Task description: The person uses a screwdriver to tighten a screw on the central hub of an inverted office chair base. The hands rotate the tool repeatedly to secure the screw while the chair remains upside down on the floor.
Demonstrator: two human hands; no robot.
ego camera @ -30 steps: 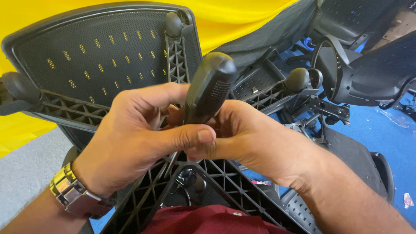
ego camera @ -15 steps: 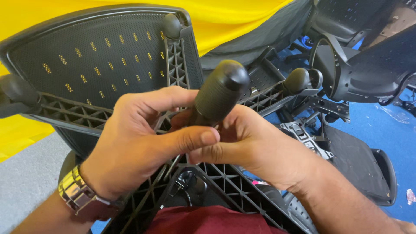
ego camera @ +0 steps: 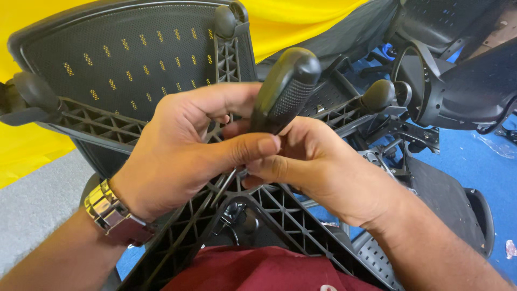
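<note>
Our left hand is closed round the lower part of a black screwdriver, thumb laid across its front, and our right hand is closed too, fingers curled at the same spot just right of the left thumb. The two hands touch there. The screwdriver stands tilted, its textured handle rising up and to the right above both hands, and its thin metal shaft runs down and to the left below the left hand, toward the ribbed underside of a black chair seat lying near us. Beyond the hands stands the mesh backrest, with an armrest pad at the far left. A watch sits on the left wrist. More chair parts lie at the right on the blue floor.
</note>
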